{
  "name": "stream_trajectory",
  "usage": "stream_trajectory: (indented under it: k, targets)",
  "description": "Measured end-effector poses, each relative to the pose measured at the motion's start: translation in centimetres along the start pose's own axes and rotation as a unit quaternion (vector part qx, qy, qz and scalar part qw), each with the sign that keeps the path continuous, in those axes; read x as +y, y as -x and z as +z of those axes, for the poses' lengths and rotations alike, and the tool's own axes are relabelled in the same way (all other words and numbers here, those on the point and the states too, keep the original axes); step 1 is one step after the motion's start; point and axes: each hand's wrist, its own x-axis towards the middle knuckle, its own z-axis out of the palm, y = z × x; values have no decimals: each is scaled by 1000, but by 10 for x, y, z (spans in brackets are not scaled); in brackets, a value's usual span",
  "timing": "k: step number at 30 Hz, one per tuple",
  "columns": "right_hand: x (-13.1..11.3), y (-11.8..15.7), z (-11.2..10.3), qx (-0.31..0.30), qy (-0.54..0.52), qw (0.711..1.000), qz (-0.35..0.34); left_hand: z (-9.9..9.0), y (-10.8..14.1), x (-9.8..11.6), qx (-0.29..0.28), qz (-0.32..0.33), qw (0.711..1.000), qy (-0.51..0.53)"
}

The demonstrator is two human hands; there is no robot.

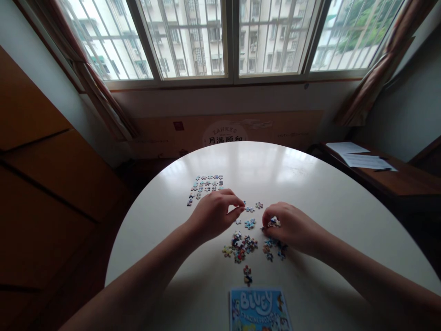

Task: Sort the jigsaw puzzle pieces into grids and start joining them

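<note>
My left hand (215, 209) is over the middle of the table, thumb and forefinger pinched on a small jigsaw puzzle piece, mostly hidden by the fingertips. To its right, my right hand (291, 225) curls above a group of loose pieces (270, 248), its fingertips closed on a dark puzzle piece that barely shows. Between the hands lie a blue cluster of pieces (250, 224) and a few single pieces (259, 205). Nearer to me is a mixed pile of pieces (244, 246). Beyond my left hand, several pieces (206, 183) are laid out in spaced rows, partly covered by that hand.
A blue picture sheet marked "Bluey" (259, 310) lies at the near edge, with two pieces (247, 275) just above it. Everything rests on a white round table (155, 257). A brown side table (406, 181) with papers (367, 161) stands at right, a wooden cabinet (44, 184) at left.
</note>
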Motion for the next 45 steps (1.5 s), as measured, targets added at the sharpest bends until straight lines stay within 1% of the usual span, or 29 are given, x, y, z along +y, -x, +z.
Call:
stream_trajectory:
  k: [4, 6, 8, 10, 13, 16, 18, 19, 21, 24, 26, 28, 30, 34, 37, 39, 42, 45]
  targets:
    - [-1, 1, 1, 35, -23, 999, -23, 5, 2, 9, -79, 21, 996, 38]
    - [-1, 1, 1, 62, -52, 995, -55, 5, 3, 13, -94, 20, 994, 50]
    - [-1, 2, 2, 86, -92, 988, -89, 5, 4, 17, -85, 13, 994, 74]
    - [-2, 4, 3, 104, -129, 980, -105, 5, 6, 21, -67, 10, 991, 114]
    - [-8, 6, 6, 121, -167, 973, -103, 7, 8, 26, -46, 12, 985, 164]
    - [-12, 9, 6, 129, -182, 969, -104, 5, 7, 25, -46, 19, 984, 171]
    - [-11, 10, 3, 138, -171, 970, -108, -5, 5, 15, -50, 8, 988, 147]
    - [-9, 10, 0, 145, -161, 970, -108, -13, 4, 5, -49, -9, 991, 126]
    - [-4, 11, -5, 164, -137, 971, -104, -31, 3, -19, -63, -72, 993, 70]
    - [3, 10, -10, 187, -111, 972, -94, -57, 5, -60, -99, -185, 978, -21]
    - [6, 9, -10, 191, -102, 972, -93, -65, 7, -80, -128, -236, 963, -31]
    - [7, 8, -9, 188, -98, 972, -100, -65, 7, -90, -151, -255, 955, -30]
    - [7, 7, -8, 184, -92, 972, -109, -60, 7, -93, -159, -257, 952, -42]
    - [9, 7, -9, 184, -85, 972, -123, -54, 5, -92, -141, -255, 950, -114]
    - [10, 8, -11, 191, -79, 970, -127, -59, 5, -91, -126, -262, 944, -158]
    - [11, 9, -12, 195, -76, 970, -126, -64, 6, -92, -123, -270, 941, -165]
    - [11, 9, -11, 190, -76, 971, -126, -67, 7, -94, -153, -275, 936, -157]
    - [12, 8, -10, 182, -75, 972, -129, -64, 7, -96, -189, -273, 931, -152]
